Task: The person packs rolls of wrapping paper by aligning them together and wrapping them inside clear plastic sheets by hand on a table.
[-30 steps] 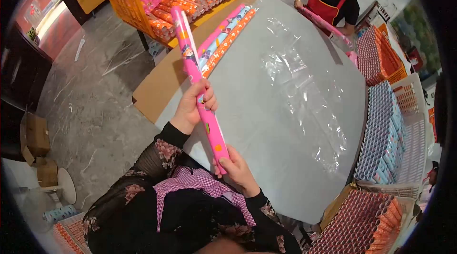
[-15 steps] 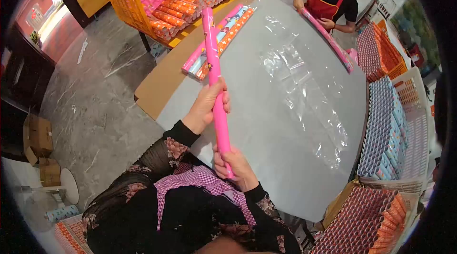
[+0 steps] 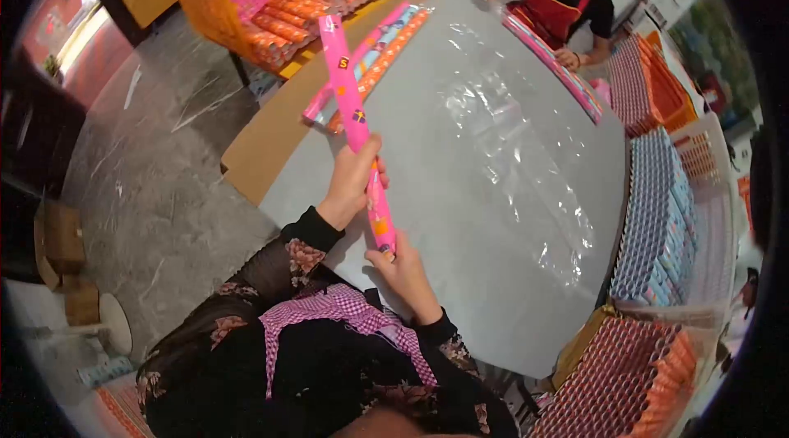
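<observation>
A pink roll of wrapping paper [image 3: 343,80] with small coloured prints slants over the near-left part of the grey table [image 3: 460,274]. My left hand [image 3: 353,179] is closed around its middle. At the roll's lower end, the fingers and thumb of my right hand [image 3: 403,269] are closed on it. Beyond the roll, a clear-wrapped set of rolls in pink, blue and orange [image 3: 378,60] lies on a brown cardboard sheet [image 3: 255,150]. To the right, several clear plastic sleeves [image 3: 509,142] lie flat on the table.
Across the table a person in a red apron [image 3: 551,11] handles a wrapped bundle of rolls [image 3: 559,72]. An orange crate [image 3: 193,2] of orange and pink rolls stands at the back left. Along the right side are stacked blue rolls [image 3: 657,224], red-orange rolls [image 3: 608,380] and a white crate [image 3: 711,232].
The pink roll has turned, so more printed figures show, and its lower end has moved up. My right hand has moved up with it. The co-worker's bundle has rotated, showing blue.
</observation>
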A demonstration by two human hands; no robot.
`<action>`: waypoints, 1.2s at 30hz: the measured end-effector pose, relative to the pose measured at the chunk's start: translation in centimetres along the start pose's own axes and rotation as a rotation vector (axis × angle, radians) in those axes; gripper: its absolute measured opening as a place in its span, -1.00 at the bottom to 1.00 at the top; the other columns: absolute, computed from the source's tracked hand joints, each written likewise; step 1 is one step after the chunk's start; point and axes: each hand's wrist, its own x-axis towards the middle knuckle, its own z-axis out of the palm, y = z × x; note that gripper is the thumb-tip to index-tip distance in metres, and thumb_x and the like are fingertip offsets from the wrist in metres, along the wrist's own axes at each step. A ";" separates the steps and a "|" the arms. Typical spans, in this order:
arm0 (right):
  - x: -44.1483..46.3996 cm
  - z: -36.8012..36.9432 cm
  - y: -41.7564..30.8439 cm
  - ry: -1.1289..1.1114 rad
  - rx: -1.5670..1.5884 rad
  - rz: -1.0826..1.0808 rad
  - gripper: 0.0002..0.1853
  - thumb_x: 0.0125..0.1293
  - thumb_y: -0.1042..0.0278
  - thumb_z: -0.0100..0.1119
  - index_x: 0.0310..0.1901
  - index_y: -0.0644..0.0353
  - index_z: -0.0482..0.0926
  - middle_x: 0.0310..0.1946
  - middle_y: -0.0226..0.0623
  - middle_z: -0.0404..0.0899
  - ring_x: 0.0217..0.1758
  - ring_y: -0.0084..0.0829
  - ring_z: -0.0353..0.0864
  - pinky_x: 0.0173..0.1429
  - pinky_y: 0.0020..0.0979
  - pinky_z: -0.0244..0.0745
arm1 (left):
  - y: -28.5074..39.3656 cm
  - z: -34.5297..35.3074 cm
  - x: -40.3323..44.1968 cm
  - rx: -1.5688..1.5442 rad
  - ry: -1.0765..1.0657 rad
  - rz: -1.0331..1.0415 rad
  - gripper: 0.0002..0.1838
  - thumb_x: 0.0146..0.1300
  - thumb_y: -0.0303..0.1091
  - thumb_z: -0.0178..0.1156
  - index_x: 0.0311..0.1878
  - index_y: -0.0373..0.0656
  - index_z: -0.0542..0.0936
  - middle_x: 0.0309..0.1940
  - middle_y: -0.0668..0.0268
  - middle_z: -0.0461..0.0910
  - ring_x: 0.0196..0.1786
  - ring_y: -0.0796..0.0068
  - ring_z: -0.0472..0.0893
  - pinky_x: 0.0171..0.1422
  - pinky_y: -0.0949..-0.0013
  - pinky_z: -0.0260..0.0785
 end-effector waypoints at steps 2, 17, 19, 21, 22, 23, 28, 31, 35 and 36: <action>-0.1 -0.4 -1.2 -0.031 0.074 0.119 -0.66 0.28 0.36 0.22 0.03 0.26 0.42 -0.47 -0.35 0.53 -0.49 -0.54 0.56 -0.41 -0.50 0.44 | 0.4 0.2 0.1 0.012 -0.039 -0.032 -0.71 0.36 -0.10 0.22 -0.23 -0.08 0.40 -0.58 0.37 0.44 -0.62 0.52 0.47 -0.54 0.40 0.39; 0.9 0.1 -0.4 -0.020 0.300 0.115 -0.63 0.26 0.32 0.26 0.01 0.26 0.39 -0.54 -0.35 0.47 -0.64 -0.56 0.46 -0.55 -0.46 0.41 | 0.9 0.9 -0.1 0.026 -0.150 -0.019 -0.82 0.30 -0.32 0.20 -0.36 -0.11 0.42 -0.62 0.40 0.40 -0.67 0.57 0.43 -0.56 0.41 0.39; 0.6 0.1 -0.2 -0.082 0.374 0.237 -0.64 0.26 0.32 0.26 -0.01 0.27 0.40 -0.57 -0.35 0.46 -0.67 -0.56 0.44 -0.58 -0.45 0.38 | 0.7 1.1 -0.3 0.067 -0.079 0.032 -0.80 0.29 -0.31 0.25 -0.34 -0.12 0.43 -0.61 0.39 0.43 -0.65 0.57 0.46 -0.56 0.44 0.42; 0.3 -1.1 -2.9 -0.212 0.592 0.453 -0.72 0.26 0.34 0.24 -0.12 0.28 0.41 -0.63 -0.32 0.44 -0.77 -0.54 0.36 -0.68 -0.44 0.28 | 1.2 1.0 -0.5 0.062 -0.122 -0.016 -0.79 0.32 -0.29 0.22 -0.34 -0.12 0.41 -0.60 0.38 0.43 -0.65 0.54 0.46 -0.55 0.42 0.40; 0.3 -1.2 -2.2 -0.239 0.583 0.451 -0.72 0.26 0.34 0.24 -0.12 0.28 0.41 -0.63 -0.32 0.44 -0.77 -0.54 0.36 -0.68 -0.44 0.28 | 1.4 1.0 -0.5 0.062 -0.182 -0.073 -0.78 0.36 -0.26 0.19 -0.34 -0.11 0.40 -0.58 0.38 0.43 -0.64 0.52 0.45 -0.55 0.41 0.38; 0.1 -1.0 -1.2 -0.355 0.750 0.492 -0.76 0.26 0.38 0.22 -0.15 0.26 0.39 -0.64 -0.31 0.43 -0.78 -0.54 0.34 -0.68 -0.47 0.26 | 1.5 0.7 -0.4 -0.018 -0.273 -0.105 -0.72 0.40 -0.15 0.17 -0.33 -0.10 0.39 -0.61 0.39 0.39 -0.66 0.50 0.42 -0.55 0.38 0.35; -1.3 0.1 0.8 -0.743 1.647 0.391 -0.71 0.29 0.28 0.24 -0.15 0.24 0.37 -0.60 -0.37 0.36 -0.75 -0.53 0.29 -0.68 -0.47 0.28 | 0.6 -0.7 0.4 -0.419 -0.679 -0.158 -0.64 0.42 0.01 0.12 -0.32 -0.06 0.39 -0.70 0.43 0.25 -0.71 0.50 0.32 -0.54 0.33 0.31; -1.3 0.6 1.0 -0.696 1.607 0.433 -0.66 0.26 0.20 0.32 -0.14 0.21 0.40 -0.61 -0.39 0.32 -0.72 -0.51 0.28 -0.66 -0.46 0.26 | 0.3 -0.9 0.9 -0.442 -0.749 -0.190 -0.68 0.37 -0.03 0.19 -0.31 -0.05 0.41 -0.67 0.41 0.35 -0.70 0.46 0.38 -0.54 0.29 0.33; -0.2 0.7 1.5 -0.273 0.762 0.304 -0.70 0.21 0.29 0.31 -0.14 0.20 0.43 -0.55 -0.34 0.42 -0.64 -0.41 0.43 -0.57 -0.39 0.39 | 1.1 0.7 -0.1 -0.004 -0.174 -0.105 -0.69 0.35 -0.07 0.20 -0.33 -0.07 0.40 -0.65 0.42 0.38 -0.69 0.49 0.41 -0.56 0.32 0.36; 0.0 1.2 2.0 -0.017 0.159 0.047 -0.72 0.20 0.33 0.28 -0.14 0.20 0.43 -0.53 -0.32 0.45 -0.61 -0.38 0.49 -0.54 -0.37 0.44 | 1.2 1.1 -0.4 0.151 -0.028 0.029 -0.69 0.35 -0.08 0.20 -0.33 -0.08 0.40 -0.64 0.41 0.39 -0.68 0.50 0.43 -0.57 0.34 0.37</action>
